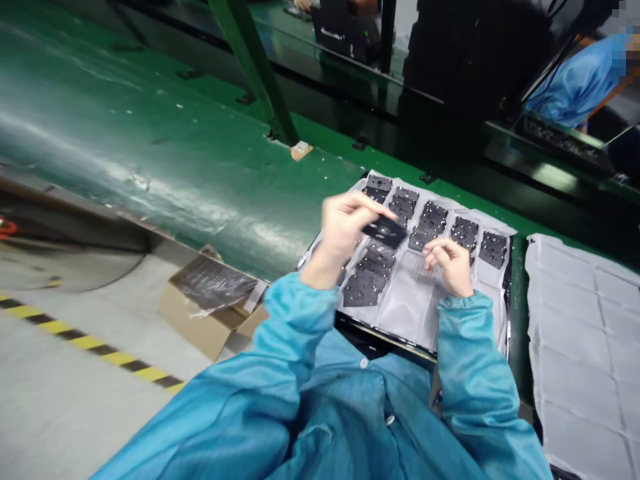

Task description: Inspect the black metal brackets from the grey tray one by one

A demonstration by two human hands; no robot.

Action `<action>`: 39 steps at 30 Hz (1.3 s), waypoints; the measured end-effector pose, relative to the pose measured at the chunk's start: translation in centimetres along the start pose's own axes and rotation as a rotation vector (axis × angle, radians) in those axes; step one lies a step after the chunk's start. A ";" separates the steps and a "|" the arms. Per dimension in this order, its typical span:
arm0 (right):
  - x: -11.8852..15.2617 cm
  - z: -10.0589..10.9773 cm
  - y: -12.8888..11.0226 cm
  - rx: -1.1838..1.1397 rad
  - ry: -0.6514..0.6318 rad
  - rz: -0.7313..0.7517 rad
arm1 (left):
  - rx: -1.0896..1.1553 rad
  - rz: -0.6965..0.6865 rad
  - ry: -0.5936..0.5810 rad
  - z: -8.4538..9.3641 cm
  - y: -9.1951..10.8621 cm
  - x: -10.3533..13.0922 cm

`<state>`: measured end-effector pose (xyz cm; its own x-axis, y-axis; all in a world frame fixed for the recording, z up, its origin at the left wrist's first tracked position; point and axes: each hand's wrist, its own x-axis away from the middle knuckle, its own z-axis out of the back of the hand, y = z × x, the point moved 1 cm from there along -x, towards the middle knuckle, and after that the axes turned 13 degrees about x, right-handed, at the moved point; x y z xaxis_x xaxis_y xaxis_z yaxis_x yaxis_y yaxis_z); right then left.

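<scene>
A flat black plate with holes in it (386, 232) is pinched between the thumb and fingers of my left hand (341, 223), above a lined tray. My right hand (451, 265) hovers over the same tray, its fingers curled together with the thumb; whether anything small is between them I cannot make out. Rows of similar black plates (367, 280) lie overlapping in the tray's white lining (407, 310). Part of the left rows is hidden behind my left hand and forearm.
To the right lies a second white sheeted liner (583, 333). The green bench (200, 173) carries a green post (260, 73). On the floor stands an open cardboard box (197, 323) with clear plastic. Another person's blue sleeve (575, 80) shows at upper right.
</scene>
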<state>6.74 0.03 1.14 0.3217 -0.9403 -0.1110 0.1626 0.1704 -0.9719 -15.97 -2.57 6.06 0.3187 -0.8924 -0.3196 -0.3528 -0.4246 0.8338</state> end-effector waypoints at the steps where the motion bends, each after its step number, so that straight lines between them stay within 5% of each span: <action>1: -0.1 0.0 0.0 0.010 -0.009 -0.001 | -0.017 -0.106 0.054 2.0 2.0 0.2; 3: -0.2 -0.1 0.2 0.030 0.006 -0.014 | -0.071 -0.182 0.128 5.4 5.0 1.4; 5: -0.3 -0.2 0.6 0.059 0.011 -0.032 | -0.176 -0.051 0.164 7.5 6.1 3.8; 9: -0.4 -0.7 1.2 0.137 -0.018 -0.051 | -0.390 0.315 0.004 7.8 4.3 10.2; 12: -0.4 -1.0 1.4 0.217 -0.044 -0.069 | -0.502 0.442 -0.183 7.5 2.7 12.8; 21: -0.4 -1.4 1.5 0.339 -0.109 -0.065 | -0.872 0.393 -0.139 14.7 5.9 10.2; 28: -0.3 -1.4 1.6 0.348 -0.116 -0.072 | -1.132 0.178 -0.455 13.4 4.2 9.7; 32: -0.2 -1.4 1.5 0.359 -0.118 -0.068 | -1.240 0.026 -0.487 12.9 3.8 10.1; 36: -0.3 -1.4 1.6 0.385 -0.120 -0.042 | -1.256 -0.001 -0.704 12.8 3.3 10.5; 39: -0.3 -1.3 1.7 0.466 -0.100 0.007 | -1.328 -0.030 -0.713 13.7 3.2 10.4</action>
<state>5.71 0.22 -0.80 0.4089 -0.9096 -0.0742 0.5538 0.3120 -0.7720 -25.83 -15.27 -0.75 -0.3085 -0.9371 -0.1632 0.8001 -0.3484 0.4883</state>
